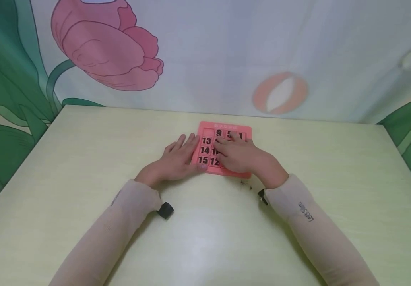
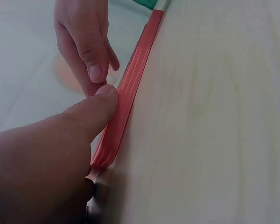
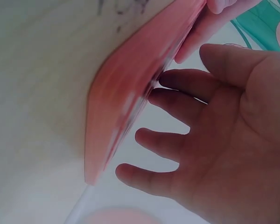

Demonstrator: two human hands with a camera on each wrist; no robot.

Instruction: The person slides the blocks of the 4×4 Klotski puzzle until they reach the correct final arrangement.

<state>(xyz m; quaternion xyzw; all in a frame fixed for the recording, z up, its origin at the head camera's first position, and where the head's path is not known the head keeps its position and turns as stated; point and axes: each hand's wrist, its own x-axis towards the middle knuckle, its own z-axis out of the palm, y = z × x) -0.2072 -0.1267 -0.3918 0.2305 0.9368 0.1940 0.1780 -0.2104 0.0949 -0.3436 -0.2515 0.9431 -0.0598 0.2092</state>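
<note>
A pink number sliding puzzle (image 1: 245,174) lies flat on the table, with its top left slot vacant. Tiles marked 9, 5, 1, 13, 14, 15 and 12 can be read; others are covered by fingers. At its left side is my left hand (image 1: 177,162), fingers extended along the frame and thumb touching the near left corner. In the left wrist view that thumb (image 2: 95,109) rests against the pink rim. My right hand (image 1: 240,155) reaches over the right part of the puzzle, its spread fingertips on or just above the tiles. The right wrist view shows the palm and separated fingers (image 3: 165,144).
The pale table (image 1: 198,238) extends around the puzzle on all sides. Small dark marks (image 1: 245,184) show on its top just below the puzzle. A curtain (image 1: 205,51) printed with flowers and leaves hangs behind the far edge. Beige sleeves (image 1: 309,214) cover both forearms.
</note>
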